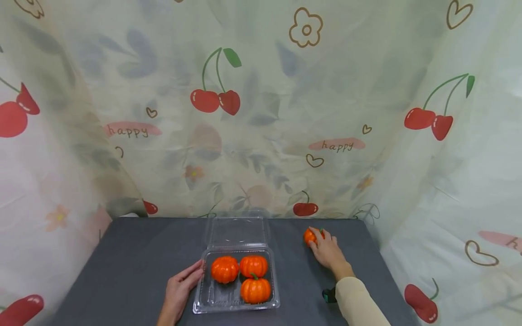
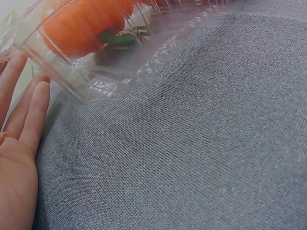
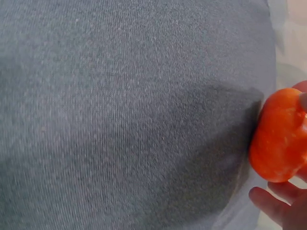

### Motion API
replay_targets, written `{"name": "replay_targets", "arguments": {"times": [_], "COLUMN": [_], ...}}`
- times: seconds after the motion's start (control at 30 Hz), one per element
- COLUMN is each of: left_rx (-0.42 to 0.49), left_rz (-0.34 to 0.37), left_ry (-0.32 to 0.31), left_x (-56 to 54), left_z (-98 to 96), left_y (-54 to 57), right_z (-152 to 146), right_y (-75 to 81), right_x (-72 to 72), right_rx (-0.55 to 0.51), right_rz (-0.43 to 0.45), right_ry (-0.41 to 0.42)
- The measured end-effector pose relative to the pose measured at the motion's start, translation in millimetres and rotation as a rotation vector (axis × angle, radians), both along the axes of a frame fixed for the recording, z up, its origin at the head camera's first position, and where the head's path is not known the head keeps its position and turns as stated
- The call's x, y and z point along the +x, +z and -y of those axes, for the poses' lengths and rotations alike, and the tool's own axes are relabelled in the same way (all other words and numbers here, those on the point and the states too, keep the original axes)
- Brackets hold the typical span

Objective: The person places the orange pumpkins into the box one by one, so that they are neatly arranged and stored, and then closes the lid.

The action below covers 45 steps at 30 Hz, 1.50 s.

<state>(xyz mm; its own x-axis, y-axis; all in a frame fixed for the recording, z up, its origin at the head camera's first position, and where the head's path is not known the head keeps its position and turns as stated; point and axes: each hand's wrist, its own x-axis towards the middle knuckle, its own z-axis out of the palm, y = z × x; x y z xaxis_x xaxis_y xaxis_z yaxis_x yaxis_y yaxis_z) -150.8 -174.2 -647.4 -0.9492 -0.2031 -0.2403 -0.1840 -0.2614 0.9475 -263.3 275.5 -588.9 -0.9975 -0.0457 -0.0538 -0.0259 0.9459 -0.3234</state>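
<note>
A clear plastic clamshell box (image 1: 222, 296) lies open on the table, its lid (image 1: 238, 231) folded back toward the curtain. Three small orange pumpkins sit inside: one at the left (image 1: 224, 270), one at the back right (image 1: 253, 266), one at the front right (image 1: 255, 290). My left hand (image 1: 181, 290) rests against the box's left wall with its fingers nearly straight. Far to the right, my right hand (image 1: 327, 251) grips another orange pumpkin (image 3: 278, 136), fingers and thumb around it. Whether that pumpkin touches the table I cannot tell.
A grey cloth covers the table (image 1: 134, 262). A patterned curtain (image 1: 261, 136) hangs behind it and along both sides, close to its edges. At my right wrist is a small dark device (image 1: 328, 295).
</note>
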Motion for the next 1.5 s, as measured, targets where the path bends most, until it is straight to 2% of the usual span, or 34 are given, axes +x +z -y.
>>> {"name": "replay_targets", "arguments": {"times": [0.13,0.27,0.43,0.7,1.5], "left_rx": [0.002,0.006,-0.001,0.015,0.023], "left_rz": [-0.001,-0.001,-0.001,-0.007,-0.006], "left_ry": [0.000,0.002,0.004,0.007,-0.001], "left_x": [0.3,1.5,2.5,3.7,1.0], "left_z": [-0.2,-1.0,-2.5,-2.7,0.3], "left_y": [0.3,-0.1,-2.2,-0.9,2.0], "right_z": [0.6,1.6,3.1,12.5,56.1], "right_y": [-3.6,-5.5,-7.2,-4.8,31.4], "right_x": [-0.7,1.3,6.2,9.7,21.1], "right_rx": [-0.042,-0.054,-0.122,-0.152,-0.248], "right_rz": [-0.004,-0.038,-0.074,-0.118,-0.302], "right_ry": [-0.021,-0.035,-0.054,-0.031,0.095]}}
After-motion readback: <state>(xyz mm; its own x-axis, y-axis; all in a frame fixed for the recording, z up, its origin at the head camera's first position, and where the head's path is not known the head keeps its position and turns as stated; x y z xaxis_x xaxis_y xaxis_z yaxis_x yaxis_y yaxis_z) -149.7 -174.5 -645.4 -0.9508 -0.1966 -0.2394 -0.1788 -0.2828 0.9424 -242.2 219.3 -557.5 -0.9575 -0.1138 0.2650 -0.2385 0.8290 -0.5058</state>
